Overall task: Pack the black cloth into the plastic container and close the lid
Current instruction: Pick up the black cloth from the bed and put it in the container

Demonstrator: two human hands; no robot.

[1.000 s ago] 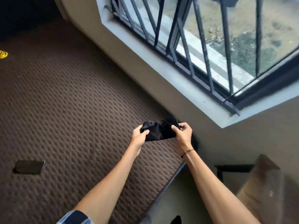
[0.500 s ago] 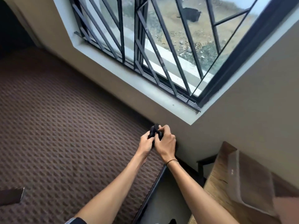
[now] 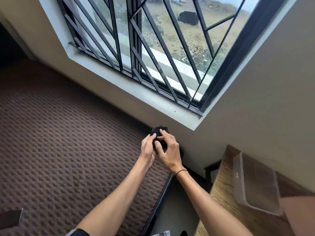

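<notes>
While both hands bunch black cloth (image 3: 157, 132), left hand (image 3: 148, 149) cups, right hand (image 3: 168, 149) pinches; folding step. Next: carry right to seemingly open plastic container (image 3: 255, 183).

Open air lies between the two raised hands (image 3: 160, 149) and the clear plastic container (image 3: 255, 183) on the wooden table (image 3: 221, 193) at right, while the wall (image 3: 247, 116) and barred window (image 3: 153, 48) block passage beyond.
</notes>
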